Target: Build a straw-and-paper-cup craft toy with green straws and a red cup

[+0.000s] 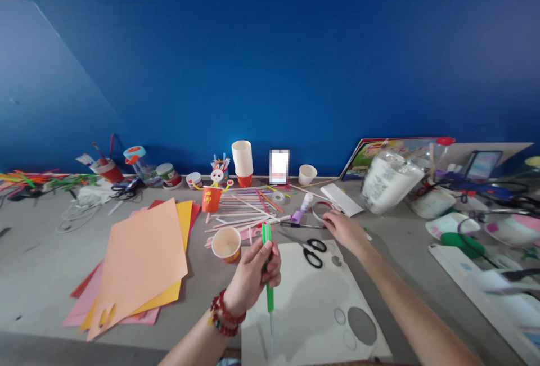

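Grey counter (202, 304) w/ clutter, blue wall (253, 73) bhnd. L hand (258, 267): fingers closed round green stick (270, 296); R hand (348, 232): fingers part-curled at ring (322, 203), grip unclear.

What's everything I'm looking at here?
Wall: one, blue, behind.
Table: one, grey, below.
Papers: several, mixed, left.
Sheet: one, white, front.
Scissors: one, black-handled, sheet's far edge.
Sticks: many, mixed, middle.
Rabbit cup: one, red, beside sticks.
Open cup: one, white inside, before sticks.
Stacked cups: uncountable, mostly white, back.
Glue stick: one, white, centre.
Other items: uncountable, mixed, around edges.
Ring: one, partly red, centre.
Tool: one, green, front.
Left hand: one, red-beaded wrist, holding tool.
Right hand: one, bare, at ring.
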Available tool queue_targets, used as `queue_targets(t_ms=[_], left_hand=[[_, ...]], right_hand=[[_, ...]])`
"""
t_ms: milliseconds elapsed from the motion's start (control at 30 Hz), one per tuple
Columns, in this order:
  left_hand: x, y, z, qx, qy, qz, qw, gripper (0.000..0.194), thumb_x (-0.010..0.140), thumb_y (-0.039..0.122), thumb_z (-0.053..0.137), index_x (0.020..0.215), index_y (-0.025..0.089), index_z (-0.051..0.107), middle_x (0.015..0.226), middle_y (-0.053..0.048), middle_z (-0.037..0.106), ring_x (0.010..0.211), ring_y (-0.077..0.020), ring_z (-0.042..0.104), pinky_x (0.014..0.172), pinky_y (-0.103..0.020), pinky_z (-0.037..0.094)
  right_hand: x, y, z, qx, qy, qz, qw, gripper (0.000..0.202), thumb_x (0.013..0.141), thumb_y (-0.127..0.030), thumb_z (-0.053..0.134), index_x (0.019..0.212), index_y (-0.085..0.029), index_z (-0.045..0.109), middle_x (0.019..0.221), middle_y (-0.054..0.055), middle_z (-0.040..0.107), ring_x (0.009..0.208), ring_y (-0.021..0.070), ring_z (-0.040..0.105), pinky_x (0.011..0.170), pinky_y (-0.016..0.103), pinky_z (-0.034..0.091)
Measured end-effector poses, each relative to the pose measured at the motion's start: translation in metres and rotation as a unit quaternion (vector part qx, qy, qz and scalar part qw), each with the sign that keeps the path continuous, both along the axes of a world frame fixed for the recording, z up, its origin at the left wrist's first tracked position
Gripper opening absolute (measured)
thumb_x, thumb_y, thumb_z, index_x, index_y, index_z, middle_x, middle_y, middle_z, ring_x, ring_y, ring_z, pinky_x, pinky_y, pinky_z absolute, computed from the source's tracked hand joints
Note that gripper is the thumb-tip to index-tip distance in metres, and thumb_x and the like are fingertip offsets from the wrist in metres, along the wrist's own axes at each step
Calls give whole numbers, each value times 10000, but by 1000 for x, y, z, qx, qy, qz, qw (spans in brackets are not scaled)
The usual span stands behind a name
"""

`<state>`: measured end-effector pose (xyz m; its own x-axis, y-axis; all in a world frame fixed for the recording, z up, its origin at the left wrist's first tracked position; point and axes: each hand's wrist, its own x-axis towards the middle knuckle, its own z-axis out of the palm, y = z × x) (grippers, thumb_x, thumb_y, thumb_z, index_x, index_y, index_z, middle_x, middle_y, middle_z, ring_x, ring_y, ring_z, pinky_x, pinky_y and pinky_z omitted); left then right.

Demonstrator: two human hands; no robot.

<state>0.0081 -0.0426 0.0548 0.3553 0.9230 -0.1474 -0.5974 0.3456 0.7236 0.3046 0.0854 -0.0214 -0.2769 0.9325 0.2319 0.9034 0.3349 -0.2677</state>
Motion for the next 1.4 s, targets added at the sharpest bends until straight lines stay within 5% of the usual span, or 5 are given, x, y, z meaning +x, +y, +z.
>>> queue_targets(t_ms=[400, 800, 1000, 1167, 1400], left_hand=[[-8, -8, -3, 15, 16, 17, 1000, 322, 901, 450, 610, 806, 162, 504, 569, 83, 379, 424, -27, 214, 423, -174, 242], [-7, -6, -6, 10, 11, 18, 1000, 302, 915, 438, 600, 843, 156, 521, 575, 80, 403, 419, -20, 232, 420, -171, 246], [3, -5, -7, 8, 13, -7, 1000, 301, 910, 435, 608, 849, 153, 523, 574, 82, 395, 424, -20, 236, 424, -168, 248], [3, -6, -4, 15, 7, -7, 1000, 324, 892, 454, 628, 836, 153, 522, 562, 84, 393, 416, -20, 234, 415, -167, 244], [-8, -6, -4, 7, 4, 21, 1000, 336, 874, 463, 648, 823, 155, 524, 556, 82, 404, 413, -19, 247, 416, -168, 244]], right_hand=[[3, -12, 13, 10, -26, -14, 1000, 241, 903, -207, 463, 955, -231, 697, 1070, 86, 705, 882, 243, 687, 712, 318, 504], [-7, -29, 57, 94, 124, -32, 987, 267, 942, -353, 464, 922, -216, 692, 990, 96, 739, 828, 243, 694, 739, 327, 507], [-83, -15, 72, 0, -22, 49, 999, 301, 1014, -247, 390, 1157, -216, 653, 1201, 80, 684, 1078, 200, 647, 908, 281, 478], [-152, 29, 58, -66, -87, 28, 994, 208, 991, -231, 513, 1116, -127, 642, 1140, 146, 666, 976, 231, 665, 835, 363, 530], [-157, 49, 63, -110, -63, 45, 991, 222, 980, -279, 553, 1137, -138, 620, 1157, 110, 641, 1007, 235, 646, 854, 409, 532]])
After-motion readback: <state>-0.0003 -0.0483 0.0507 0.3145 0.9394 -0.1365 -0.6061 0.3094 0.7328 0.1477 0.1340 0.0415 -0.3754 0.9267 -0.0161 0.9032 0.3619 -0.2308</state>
